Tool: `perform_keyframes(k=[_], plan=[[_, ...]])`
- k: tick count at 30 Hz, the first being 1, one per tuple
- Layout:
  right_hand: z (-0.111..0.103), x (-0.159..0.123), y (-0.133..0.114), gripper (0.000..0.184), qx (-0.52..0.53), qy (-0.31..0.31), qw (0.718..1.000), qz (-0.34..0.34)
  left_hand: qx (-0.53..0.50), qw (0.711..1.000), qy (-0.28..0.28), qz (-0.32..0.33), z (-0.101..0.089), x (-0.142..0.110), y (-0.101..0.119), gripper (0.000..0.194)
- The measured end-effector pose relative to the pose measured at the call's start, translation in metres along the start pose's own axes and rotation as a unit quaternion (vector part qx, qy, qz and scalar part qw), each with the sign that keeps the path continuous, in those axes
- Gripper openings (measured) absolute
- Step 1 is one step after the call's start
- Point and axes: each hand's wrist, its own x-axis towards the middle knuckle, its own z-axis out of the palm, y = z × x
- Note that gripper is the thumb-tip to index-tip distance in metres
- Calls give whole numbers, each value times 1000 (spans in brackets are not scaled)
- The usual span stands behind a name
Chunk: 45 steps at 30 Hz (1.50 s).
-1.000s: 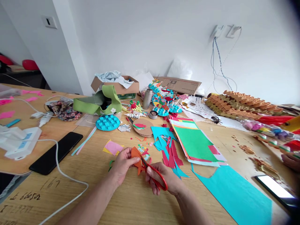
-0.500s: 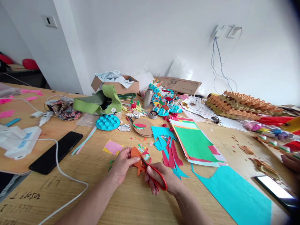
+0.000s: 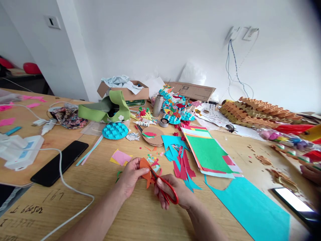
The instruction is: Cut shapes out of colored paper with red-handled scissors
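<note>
My left hand (image 3: 132, 175) pinches a small piece of orange paper (image 3: 144, 164) between thumb and fingers. In my right hand (image 3: 175, 192) is a pair of red-handled scissors (image 3: 173, 197), its dark blades lying against the orange paper. A narrow strip of the paper hangs below the blades. Just beyond my hands lie small coloured paper scraps (image 3: 152, 156) and crimson paper strips (image 3: 185, 165). A pink and yellow paper piece (image 3: 121, 157) rests left of them. Behind, a round cardboard disc (image 3: 156, 136) carries a red and green paper fish (image 3: 149, 135).
At right lie a stack of coloured paper (image 3: 210, 154) and a large blue sheet (image 3: 255, 207). A black phone (image 3: 60, 163), white cable (image 3: 64, 180) and power strip (image 3: 23, 154) are at left. Another person's hand (image 3: 311, 172) shows at the right edge.
The scissor blades look more closed against the orange paper. Both hands stay in nearly the same place; the other things have not moved.
</note>
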Motion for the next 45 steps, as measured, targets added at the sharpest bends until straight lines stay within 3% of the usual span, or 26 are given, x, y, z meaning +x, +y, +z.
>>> perform_keyframes(k=[45], plan=[[0, 0, -2, 69, 10, -14, 1000, -23, -32, 999, -19, -22, -2, 2, 0, 37]])
